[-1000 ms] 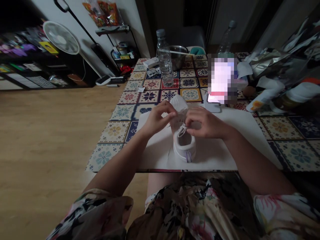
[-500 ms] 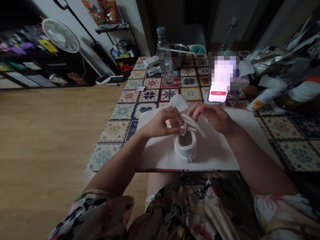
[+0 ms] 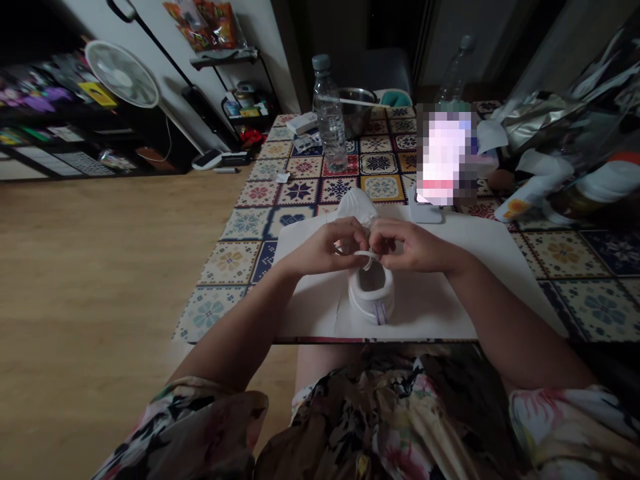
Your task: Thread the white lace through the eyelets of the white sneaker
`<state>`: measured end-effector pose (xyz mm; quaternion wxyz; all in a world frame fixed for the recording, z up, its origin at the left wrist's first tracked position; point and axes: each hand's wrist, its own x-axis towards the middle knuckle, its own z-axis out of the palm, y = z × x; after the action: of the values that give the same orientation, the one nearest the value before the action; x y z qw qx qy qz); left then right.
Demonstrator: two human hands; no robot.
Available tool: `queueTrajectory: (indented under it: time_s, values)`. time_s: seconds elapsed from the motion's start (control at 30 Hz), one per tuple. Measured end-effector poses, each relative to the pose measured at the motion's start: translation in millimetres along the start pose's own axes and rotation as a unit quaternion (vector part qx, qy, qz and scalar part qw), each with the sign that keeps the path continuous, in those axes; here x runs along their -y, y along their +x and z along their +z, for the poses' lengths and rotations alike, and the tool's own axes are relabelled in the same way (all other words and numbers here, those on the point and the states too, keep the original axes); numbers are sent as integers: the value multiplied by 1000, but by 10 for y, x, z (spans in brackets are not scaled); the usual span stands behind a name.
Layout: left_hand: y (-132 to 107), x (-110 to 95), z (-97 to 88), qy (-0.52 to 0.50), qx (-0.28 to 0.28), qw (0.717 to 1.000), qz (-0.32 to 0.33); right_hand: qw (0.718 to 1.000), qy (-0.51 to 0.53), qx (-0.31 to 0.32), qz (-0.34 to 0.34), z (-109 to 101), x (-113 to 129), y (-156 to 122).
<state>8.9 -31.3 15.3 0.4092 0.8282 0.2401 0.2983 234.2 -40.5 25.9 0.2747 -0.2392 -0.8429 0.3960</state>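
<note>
A white shoe (image 3: 371,300) stands on a white sheet (image 3: 430,313), its heel with purple stripes toward me and its toe pointing away. Over its opening, my left hand (image 3: 337,247) pinches a white shoelace (image 3: 367,255). My right hand (image 3: 407,245) has its fingers closed on the same lace, close against the left fingertips. The lace forms a small loop between the two hands. My fingers hide most of the shoe's tongue and eyelets.
A clear bottle (image 3: 330,120) and a metal pot (image 3: 357,110) stand at the back of the patterned table (image 3: 245,220). A lit phone (image 3: 445,153) rests on a white stand (image 3: 425,212). White containers (image 3: 595,187) and bags crowd the right side.
My right hand has come down and left to meet my left hand above the shoe. The lace end that stuck out to the right no longer shows. My left hand has barely moved.
</note>
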Motion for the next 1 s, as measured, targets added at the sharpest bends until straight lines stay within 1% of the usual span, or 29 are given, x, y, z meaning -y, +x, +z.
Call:
queueTrajectory:
  time_s: [0.07,0.13,0.2,0.27,0.4,0.5,0.6,0.67,0.77,0.87,0.93,1.0]
  values:
    - [-2,-3,-6,-5,-1,1000,9,1000,-3,-3,-16,14,-11,10]
    - [-3,-6,-13,-13,12,1000,12,1000,-4,-6,-24,22,-23,15]
    - [-3,-5,-21,-28,27,999,6,1000,-2,-2,-30,28,-38,14]
    - [-2,-2,-29,-47,31,998,-2,999,0,-1,-32,35,-56,10]
    - [-3,1,-41,-101,12,995,-16,999,19,-9,-39,48,-88,3]
    - [-12,17,-40,-148,7,988,-41,998,42,2,-35,28,-98,8]
    - [-21,61,-30,-209,-7,976,-54,997,79,7,-23,-14,-92,14]
    - [-21,90,-21,-256,-31,965,-47,992,125,-4,-8,-37,-77,11]
    - [-5,93,-18,-323,-73,944,-9,975,219,-45,2,-45,-37,-7]
    - [12,42,-35,-381,-119,917,27,946,306,-106,-18,-48,6,-27]
    - [15,-3,-61,-411,-162,897,27,920,358,-155,-35,-71,26,-35]
    - [10,-41,-99,-431,-219,875,13,893,395,-209,-53,-121,35,-38]
